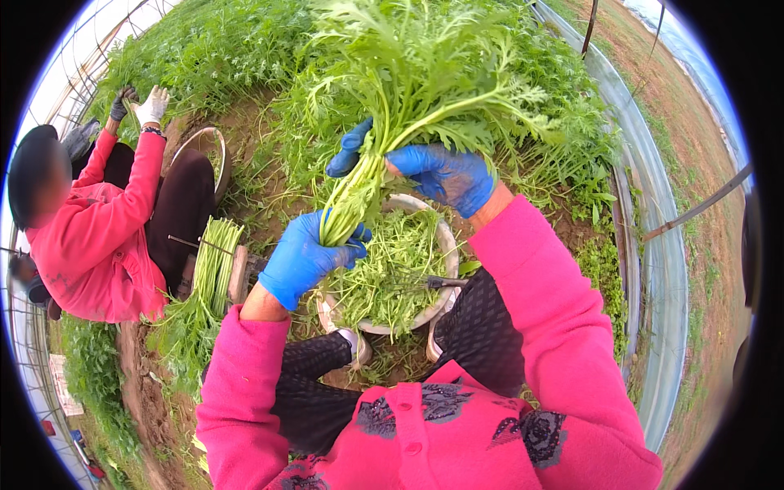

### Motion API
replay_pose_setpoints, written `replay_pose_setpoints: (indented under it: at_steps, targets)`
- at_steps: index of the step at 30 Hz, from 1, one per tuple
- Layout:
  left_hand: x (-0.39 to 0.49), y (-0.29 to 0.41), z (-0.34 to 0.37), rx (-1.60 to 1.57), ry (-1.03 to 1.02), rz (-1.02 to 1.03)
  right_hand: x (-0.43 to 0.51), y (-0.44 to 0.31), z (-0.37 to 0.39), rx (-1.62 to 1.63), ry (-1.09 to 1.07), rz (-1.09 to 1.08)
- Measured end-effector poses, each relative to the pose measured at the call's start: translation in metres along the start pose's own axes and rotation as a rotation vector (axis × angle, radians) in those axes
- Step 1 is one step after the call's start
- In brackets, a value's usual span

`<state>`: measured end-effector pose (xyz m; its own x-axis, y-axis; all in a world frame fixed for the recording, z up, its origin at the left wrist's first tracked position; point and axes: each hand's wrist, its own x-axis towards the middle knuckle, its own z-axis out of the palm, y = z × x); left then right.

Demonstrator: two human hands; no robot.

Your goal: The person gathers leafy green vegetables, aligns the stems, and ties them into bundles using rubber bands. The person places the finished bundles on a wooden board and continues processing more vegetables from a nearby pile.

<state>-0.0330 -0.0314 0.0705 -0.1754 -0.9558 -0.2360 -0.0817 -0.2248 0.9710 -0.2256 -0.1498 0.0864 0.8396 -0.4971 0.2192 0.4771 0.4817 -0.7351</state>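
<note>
A bunch of feathery-leaved greens (422,79), resembling crown daisy, is held up before me with its leaves pointing away. My left hand (309,254), in a blue glove, grips the cut stem ends. Higher on the stems, my right hand (450,174), also blue-gloved and soiled, closes around the bunch; blue fingertips show on its far side. Below, between my feet, a round tub (452,242) holds loose leaves and trimmings (392,269). A dark-handled tool (446,282) lies across the trimmings, its working end partly hidden among them.
At left, a wooden stand (237,275) with upright metal rods holds a bundle of greens (214,263). Beyond it a co-worker (107,226) in pink sits beside another tub (225,156). Growing greens (233,49) fill the bed ahead. Plastic sheeting (664,294) runs along the right.
</note>
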Motion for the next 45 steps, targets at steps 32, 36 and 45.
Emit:
replay_pose_setpoints:
  at_steps: [32, 36, 45]
  targets:
    - [-0.041, 0.001, -0.037, 0.344, 0.672, 0.429, -0.012, 0.052, 0.043, -0.298, 0.208, 0.283]
    - [-0.038, -0.021, -0.019, -0.414, 0.109, 0.289, -0.010, 0.066, 0.045, -0.368, 0.132, 0.347]
    - [-0.025, 0.016, 0.012, -0.527, -0.005, 0.426, -0.013, 0.079, 0.038, -0.255, -0.029, 0.428]
